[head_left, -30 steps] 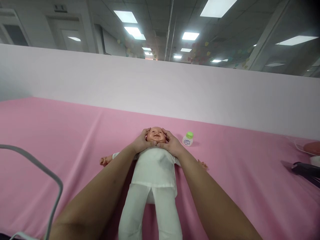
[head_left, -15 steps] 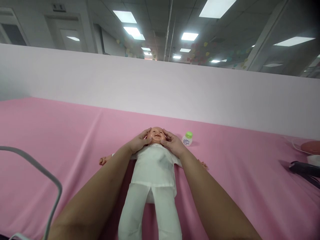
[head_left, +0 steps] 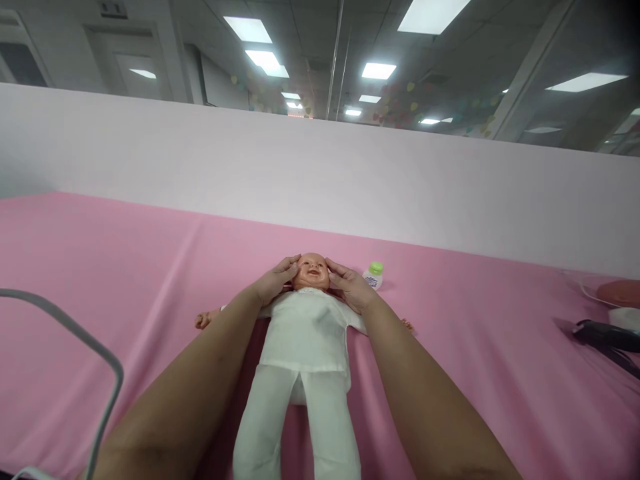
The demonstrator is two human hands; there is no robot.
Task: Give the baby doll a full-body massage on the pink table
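A baby doll (head_left: 305, 340) in white clothes lies on its back on the pink sheet (head_left: 125, 267), head pointing away from me. My left hand (head_left: 274, 282) rests against the left side of the doll's head (head_left: 311, 271), fingers laid along the cheek. My right hand (head_left: 350, 287) presses the other cheek in the same way. Both hands cup the head between them. The doll's arms stretch out sideways, partly hidden under my forearms.
A small white bottle with a green cap (head_left: 373, 274) stands just right of the doll's head. A dark device (head_left: 605, 335) and a pink round object (head_left: 620, 293) lie at the far right. A grey cable (head_left: 95, 360) loops at the lower left. A white panel (head_left: 320, 180) backs the bed.
My thumbs have slid from under the doll's chin outward and up along the cheeks. The hands now sit at the sides of the head.
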